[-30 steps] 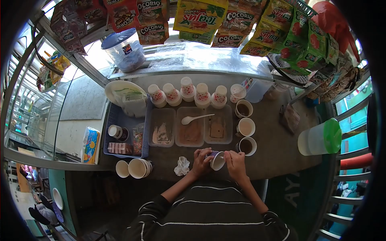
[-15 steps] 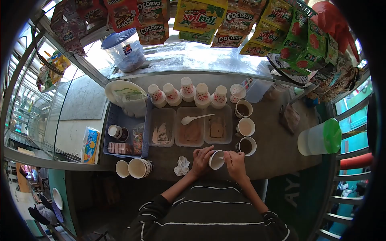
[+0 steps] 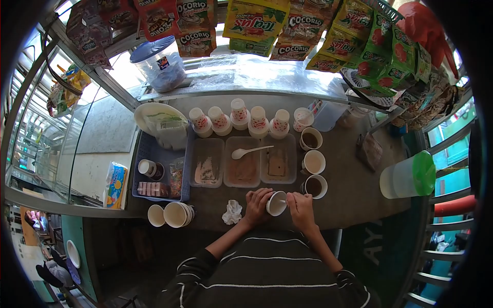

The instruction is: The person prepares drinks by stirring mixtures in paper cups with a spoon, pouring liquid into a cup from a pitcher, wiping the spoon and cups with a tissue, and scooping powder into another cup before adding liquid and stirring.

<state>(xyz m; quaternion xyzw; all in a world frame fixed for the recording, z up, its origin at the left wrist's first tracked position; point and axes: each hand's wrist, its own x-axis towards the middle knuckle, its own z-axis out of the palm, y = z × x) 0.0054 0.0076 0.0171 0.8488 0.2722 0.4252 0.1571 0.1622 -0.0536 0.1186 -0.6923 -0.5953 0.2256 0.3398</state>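
Note:
A paper cup stands near the counter's front edge, its open mouth facing me. My left hand is closed around the cup's left side. At the right rim, my right hand is pinched on a thin light handle that reaches into the cup; its lower end is hidden. Just beyond my right hand stands a cup of dark liquid, with a cup of paler liquid and another dark one behind it. A crumpled white tissue lies left of my left hand.
Three plastic tubs hold powder, the middle one with a white spoon across it. Behind them stand stacked upside-down cups. A blue basket and empty cups are left; a green-lidded pitcher is right. Sachets hang overhead.
The cup in my left hand has turned more upright and shifted slightly left since the earliest frame. My right hand has barely moved and keeps its pinch at the rim.

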